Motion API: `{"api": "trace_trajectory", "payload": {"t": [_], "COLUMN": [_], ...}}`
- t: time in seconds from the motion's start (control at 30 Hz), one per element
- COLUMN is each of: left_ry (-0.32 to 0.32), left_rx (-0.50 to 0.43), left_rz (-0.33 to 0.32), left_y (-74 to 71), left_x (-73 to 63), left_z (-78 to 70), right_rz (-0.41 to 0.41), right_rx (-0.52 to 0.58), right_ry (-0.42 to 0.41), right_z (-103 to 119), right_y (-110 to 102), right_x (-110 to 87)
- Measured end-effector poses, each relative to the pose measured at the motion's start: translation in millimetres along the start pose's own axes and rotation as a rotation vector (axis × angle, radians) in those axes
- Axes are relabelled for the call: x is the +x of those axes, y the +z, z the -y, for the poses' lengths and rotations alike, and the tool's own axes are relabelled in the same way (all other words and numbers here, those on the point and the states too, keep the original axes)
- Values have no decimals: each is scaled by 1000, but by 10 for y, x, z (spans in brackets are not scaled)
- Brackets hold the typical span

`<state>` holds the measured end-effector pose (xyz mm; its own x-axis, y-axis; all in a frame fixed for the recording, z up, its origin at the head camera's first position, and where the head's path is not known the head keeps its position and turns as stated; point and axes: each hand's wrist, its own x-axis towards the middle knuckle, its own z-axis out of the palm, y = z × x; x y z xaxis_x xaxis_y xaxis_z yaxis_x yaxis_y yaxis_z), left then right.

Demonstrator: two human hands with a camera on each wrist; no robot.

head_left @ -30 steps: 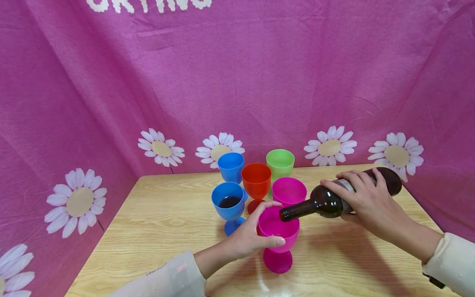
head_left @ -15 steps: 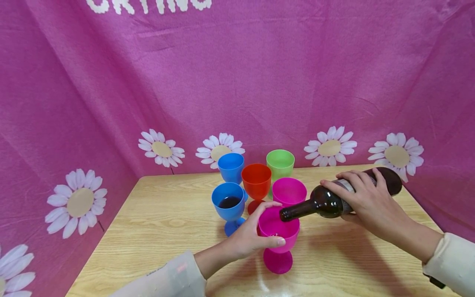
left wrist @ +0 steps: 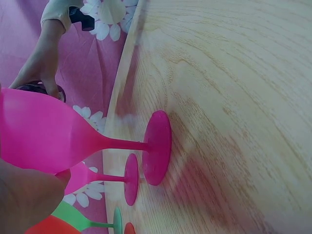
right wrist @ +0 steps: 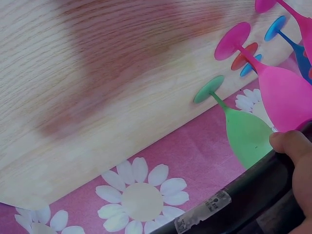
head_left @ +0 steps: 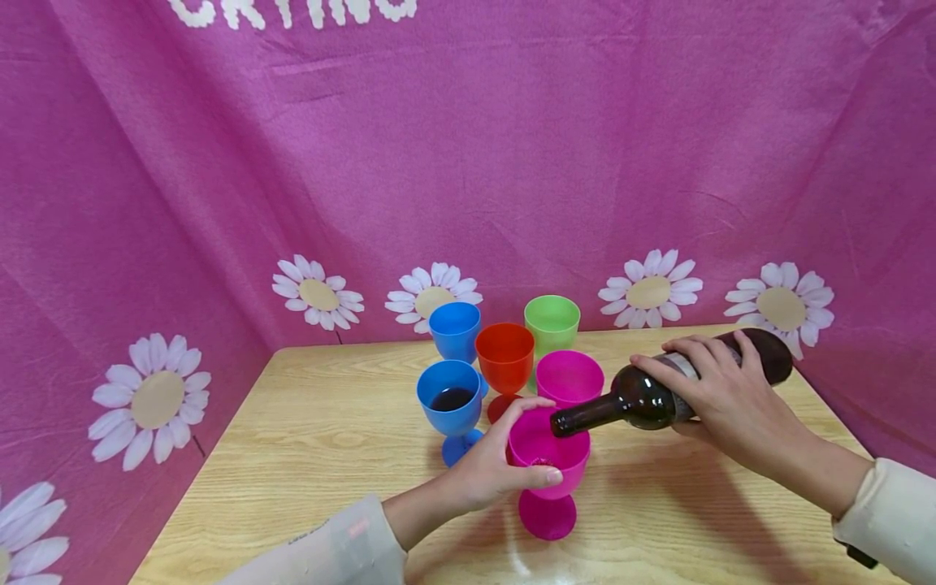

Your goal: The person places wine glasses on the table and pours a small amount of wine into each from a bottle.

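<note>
My left hand (head_left: 486, 471) holds the bowl of the front pink goblet (head_left: 550, 443), thumb on the near side and fingers around the far side. Its foot stands on the table, as the left wrist view also shows. My right hand (head_left: 720, 394) grips a dark glass wine bottle (head_left: 643, 400) around its labelled body. The bottle tilts down to the left, its mouth just inside the goblet's right rim. Some liquid with small bubbles shows low in the goblet near my thumb. A stream from the bottle cannot be made out. In the right wrist view, the bottle (right wrist: 239, 200) lies across the lower right.
Close by stand a blue goblet (head_left: 439, 375) with dark liquid, a second blue goblet (head_left: 455, 329), a red goblet (head_left: 504, 361), a green goblet (head_left: 552, 325) and another pink goblet (head_left: 570, 378). A pink daisy-printed cloth (head_left: 468, 162) surrounds the wooden table (head_left: 329, 422).
Both hands, the bottle and the goblets keep their places. The bubbly patch of liquid in the front pink goblet looks slightly different from before.
</note>
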<state>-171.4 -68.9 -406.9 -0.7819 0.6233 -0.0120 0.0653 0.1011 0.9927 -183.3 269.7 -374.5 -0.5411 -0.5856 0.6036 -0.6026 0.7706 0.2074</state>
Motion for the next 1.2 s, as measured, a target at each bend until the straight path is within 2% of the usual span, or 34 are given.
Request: {"api": "trace_trajectory", "payload": {"t": [1.2], "left_ry": [2], "left_rx": [-2], "left_rz": [4], "left_y": [5], "left_x": [0], "left_z": [3], "right_rz": [-10], "right_rx": [-9], "right_ry": [-19], "right_z": [-6], "right_y": [-24], "right_x": [16]}}
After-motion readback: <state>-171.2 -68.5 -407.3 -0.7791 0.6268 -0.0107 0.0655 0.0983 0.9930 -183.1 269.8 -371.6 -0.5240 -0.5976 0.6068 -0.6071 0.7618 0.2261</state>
